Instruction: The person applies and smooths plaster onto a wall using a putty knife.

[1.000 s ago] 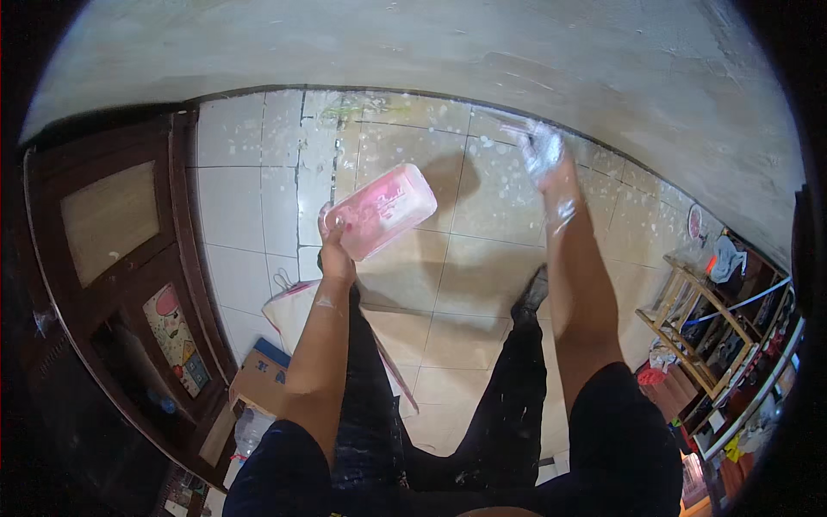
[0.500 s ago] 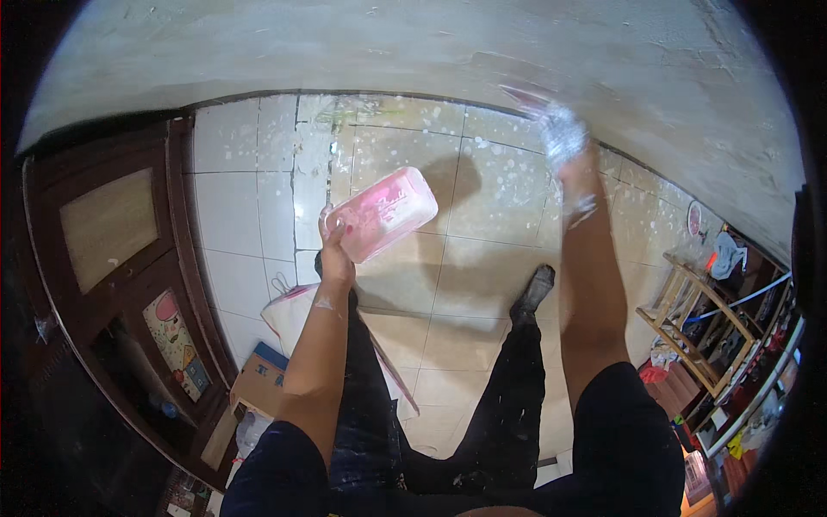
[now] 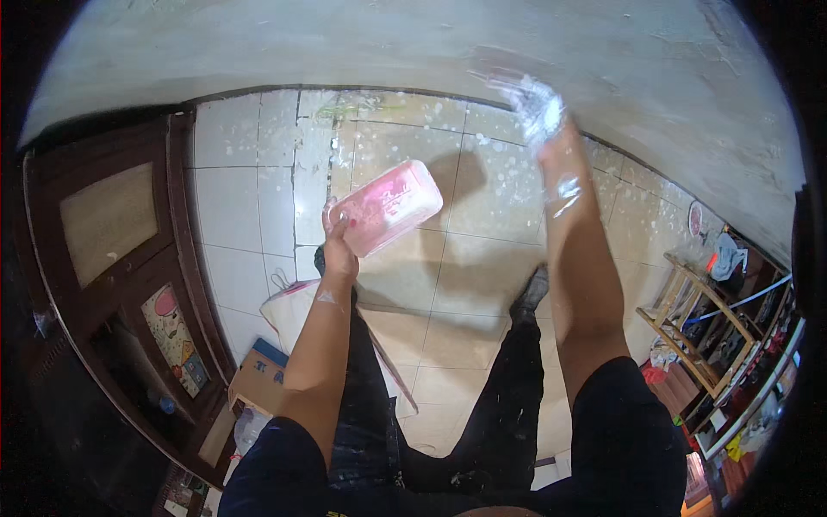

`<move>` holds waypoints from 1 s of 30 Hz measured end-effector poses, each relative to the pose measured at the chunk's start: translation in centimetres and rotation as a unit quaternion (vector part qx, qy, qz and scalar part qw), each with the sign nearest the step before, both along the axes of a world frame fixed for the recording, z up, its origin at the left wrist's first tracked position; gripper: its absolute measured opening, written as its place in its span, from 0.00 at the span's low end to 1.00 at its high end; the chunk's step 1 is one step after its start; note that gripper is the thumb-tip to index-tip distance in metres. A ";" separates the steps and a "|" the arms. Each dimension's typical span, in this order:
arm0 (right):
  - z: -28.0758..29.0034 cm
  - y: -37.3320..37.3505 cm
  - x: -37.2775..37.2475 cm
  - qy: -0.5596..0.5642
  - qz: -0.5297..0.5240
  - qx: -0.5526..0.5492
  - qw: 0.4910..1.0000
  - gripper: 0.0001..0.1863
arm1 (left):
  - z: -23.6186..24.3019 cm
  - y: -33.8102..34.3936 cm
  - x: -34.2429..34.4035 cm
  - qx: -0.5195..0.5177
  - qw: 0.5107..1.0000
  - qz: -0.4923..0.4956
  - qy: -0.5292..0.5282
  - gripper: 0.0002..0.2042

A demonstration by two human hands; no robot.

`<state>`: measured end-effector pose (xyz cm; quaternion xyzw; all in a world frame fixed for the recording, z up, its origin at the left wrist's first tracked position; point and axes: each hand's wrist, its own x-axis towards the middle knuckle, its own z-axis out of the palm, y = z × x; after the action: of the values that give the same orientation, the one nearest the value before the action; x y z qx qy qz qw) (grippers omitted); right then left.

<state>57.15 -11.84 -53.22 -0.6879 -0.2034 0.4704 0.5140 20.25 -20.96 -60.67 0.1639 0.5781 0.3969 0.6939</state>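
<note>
My left hand [image 3: 338,237] grips the near-left end of a shallow rectangular plastic tray [image 3: 388,211], pink inside with white smears and a pale rim. My thumb presses over its edge, and the tray hangs tilted above the floor. Up at the grey wall [image 3: 345,47], my right hand [image 3: 541,112] is coated in white paste and closed round what looks like a putty knife [image 3: 498,69]. Motion blurs the hand and the knife's wide flat blade, which lies at the wall surface; its handle is hidden in my fingers. White smears mark both forearms.
Tiles [image 3: 413,284] spattered with white spots cover the floor. A dark wooden door or cabinet [image 3: 108,224] stands at left, with a cardboard box [image 3: 258,379] and a pale bag-like sheet [image 3: 297,319] near my leg. At right is a wooden rack [image 3: 702,319] with clutter.
My right hand and the putty knife have moved left and slightly up along the wall. The tray in my left hand has shifted only slightly.
</note>
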 end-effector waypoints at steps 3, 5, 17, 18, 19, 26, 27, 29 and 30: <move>7.6 0.5 -2.7 -0.103 0.081 0.039 0.991 0.18 | -0.2 -0.3 -1.0 0.009 1.000 0.019 -0.022 0.21; 8.4 -0.7 -4.6 0.029 0.020 0.091 0.995 0.18 | -1.3 -1.0 -2.2 -0.026 0.999 0.036 -0.026 0.23; 4.1 1.4 -4.9 -0.209 0.124 -0.001 0.970 0.14 | -1.5 -1.7 -3.1 -0.015 0.999 0.021 -0.021 0.27; 4.2 0.5 -5.7 -0.034 0.037 0.037 0.998 0.14 | -1.6 -1.9 -4.0 -0.011 1.000 0.013 0.007 0.26; 4.4 0.1 -5.8 0.137 -0.054 0.074 0.986 0.14 | -1.8 -1.8 -4.3 -0.003 1.000 0.002 0.029 0.25; -7.9 -2.9 -4.3 0.310 -0.230 -0.072 0.920 0.13 | -1.2 -1.3 -2.2 -0.040 0.998 0.026 -0.032 0.27; -6.7 -2.3 -4.2 0.314 -0.228 -0.073 0.919 0.13 | -1.2 -1.4 -2.6 -0.027 0.999 0.028 -0.032 0.27; 0.4 0.4 -3.0 -0.165 0.046 -0.085 0.982 0.13 | -1.3 -1.4 -3.5 -0.027 0.999 0.034 -0.024 0.26; 2.4 0.7 -2.3 -0.399 0.182 -0.080 0.895 0.14 | -1.5 -1.3 -3.5 -0.027 0.999 0.038 -0.027 0.26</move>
<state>54.84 -11.11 -50.87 -0.8075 -0.4747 0.2567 0.2383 16.77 -22.29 -62.16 0.1124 0.5750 0.4114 0.6982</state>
